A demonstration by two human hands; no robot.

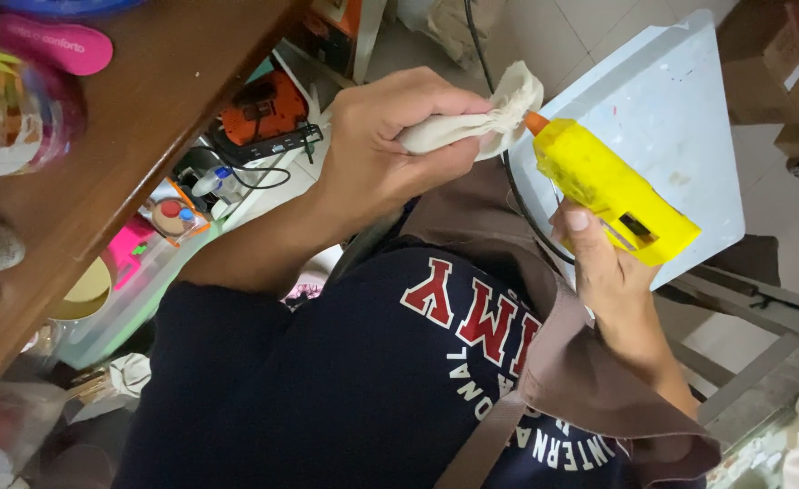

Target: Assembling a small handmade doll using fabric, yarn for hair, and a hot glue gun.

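Navy shirt (345, 380) — glue gun (612, 186) touching cloth bundle (481, 122)

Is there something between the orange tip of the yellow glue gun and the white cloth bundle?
Nothing visible: the orange nozzle of the yellow plastic glue gun meets the gathered white cloth bundle directly.

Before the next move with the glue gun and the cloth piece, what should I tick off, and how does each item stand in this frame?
1. Left hand has a firm grip on the cream cloth piece: ok.
2. Right hand holds the yellow glue gun: ok.
3. Orange nozzle meets the gathered cloth end: ok.
4. Left fingers apart from the nozzle: ok, though close.
5. Glue flowing: cannot tell.
6. Black cord free of snags: cannot tell.
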